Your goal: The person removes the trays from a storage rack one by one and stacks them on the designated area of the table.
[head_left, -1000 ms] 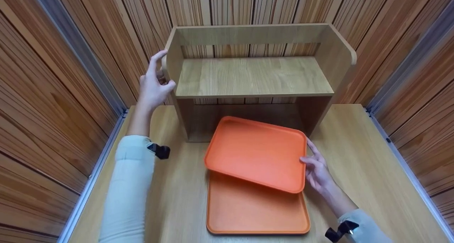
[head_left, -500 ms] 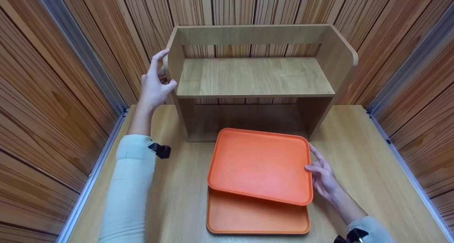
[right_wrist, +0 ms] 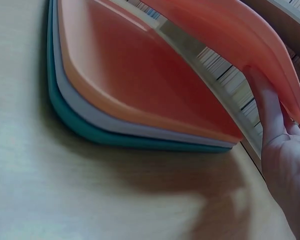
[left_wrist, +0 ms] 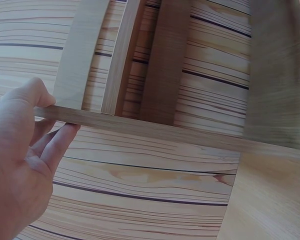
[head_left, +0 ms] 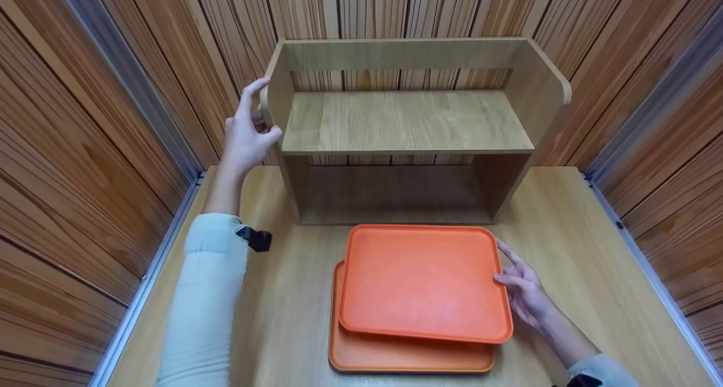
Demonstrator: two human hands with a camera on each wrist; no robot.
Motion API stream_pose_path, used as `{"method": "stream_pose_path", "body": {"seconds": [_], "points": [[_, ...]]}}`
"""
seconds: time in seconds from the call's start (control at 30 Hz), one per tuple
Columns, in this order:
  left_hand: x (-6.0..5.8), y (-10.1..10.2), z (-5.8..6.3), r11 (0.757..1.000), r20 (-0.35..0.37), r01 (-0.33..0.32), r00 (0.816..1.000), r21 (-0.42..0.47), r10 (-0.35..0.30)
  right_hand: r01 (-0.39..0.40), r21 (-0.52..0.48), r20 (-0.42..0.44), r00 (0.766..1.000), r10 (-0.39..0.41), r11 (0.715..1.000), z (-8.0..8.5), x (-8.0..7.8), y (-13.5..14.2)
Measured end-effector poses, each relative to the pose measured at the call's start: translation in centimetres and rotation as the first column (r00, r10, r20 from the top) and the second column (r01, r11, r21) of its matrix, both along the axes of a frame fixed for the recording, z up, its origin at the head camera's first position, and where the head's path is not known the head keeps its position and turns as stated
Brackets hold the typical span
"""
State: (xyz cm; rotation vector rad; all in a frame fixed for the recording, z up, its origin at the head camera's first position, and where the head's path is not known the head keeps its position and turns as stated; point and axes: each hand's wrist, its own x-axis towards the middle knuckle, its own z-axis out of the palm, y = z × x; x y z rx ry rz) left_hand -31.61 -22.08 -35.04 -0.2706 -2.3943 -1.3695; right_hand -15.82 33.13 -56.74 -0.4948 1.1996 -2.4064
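Observation:
A bright orange tray (head_left: 423, 285) is held by its right edge in my right hand (head_left: 525, 294), thumb on top and fingers beneath. It hovers, slightly tilted, above a stack whose top is another orange tray (head_left: 412, 356). In the right wrist view, a grey tray (right_wrist: 75, 98) and a teal tray (right_wrist: 72, 124) lie under that one, and a gap separates the held tray from the stack. My left hand (head_left: 245, 135) grips the front edge of the left side panel of a wooden shelf (head_left: 406, 121); in the left wrist view, thumb and fingers pinch the panel (left_wrist: 155, 131) from both sides.
The two-level shelf stands at the back of the wooden table (head_left: 282, 296), its lower compartment (head_left: 395, 195) facing the trays. Wood-patterned walls (head_left: 85, 149) enclose the table at the back and sides, with metal strips along the side edges.
My right hand has drawn the held tray toward me and slightly right, away from the shelf's lower opening, turning it straighter over the stack. The left hand stays on the shelf panel.

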Motion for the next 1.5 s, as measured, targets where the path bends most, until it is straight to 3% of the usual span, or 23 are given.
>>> {"method": "stream_pose_path", "body": {"seconds": [0.13, 0.4, 0.67, 0.9, 1.03, 1.2, 1.3, 1.37, 1.5], "points": [[0.0, 0.0, 0.0, 1.0, -0.003, 0.003, 1.0, -0.003, -0.003, -0.025, 0.02, 0.0, 1.0, 0.025, 0.999, -0.1, 0.3, 0.5], [0.1, -0.1, -0.1, 0.999, -0.022, -0.002, 1.0, -0.037, 0.001, -0.095, -0.03, -0.008, 0.995, 0.094, 0.995, -0.7, 0.5, 0.6], [0.1, -0.1, 0.0, 1.0, -0.012, 0.009, 1.0, -0.023, -0.009, -0.079, 0.031, -0.016, 0.997, 0.08, 0.996, -1.5, 0.8, 0.5], [0.1, 0.0, 0.0, 1.0, -0.008, 0.028, 1.0, -0.003, -0.028, -0.13, 0.027, 0.022, 0.991, 0.13, 0.991, -1.7, 1.1, 0.5], [0.0, 0.0, -0.1, 1.0, -0.011, 0.027, 1.0, 0.002, -0.027, -0.145, 0.072, 0.03, 0.989, 0.143, 0.987, -1.6, 1.1, 0.5], [0.0, 0.0, 0.0, 1.0, -0.006, 0.016, 1.0, 0.002, -0.016, -0.1, 0.185, 0.024, 0.995, 0.098, 0.978, -1.3, 0.9, 0.2], [0.0, 0.0, 0.0, 1.0, -0.009, 0.008, 1.0, -0.007, -0.008, -0.057, 0.289, 0.013, 0.998, 0.056, 0.956, -1.2, 0.6, 0.1], [0.1, 0.0, 0.0, 1.0, -0.011, 0.008, 1.0, -0.01, -0.008, -0.016, 0.386, 0.003, 1.0, 0.016, 0.922, -1.1, 0.5, 0.1], [0.1, 0.0, -0.1, 1.0, -0.007, 0.003, 1.0, -0.013, -0.003, 0.073, 0.587, -0.035, 0.997, -0.065, 0.806, -0.7, 0.3, 0.2]]}}
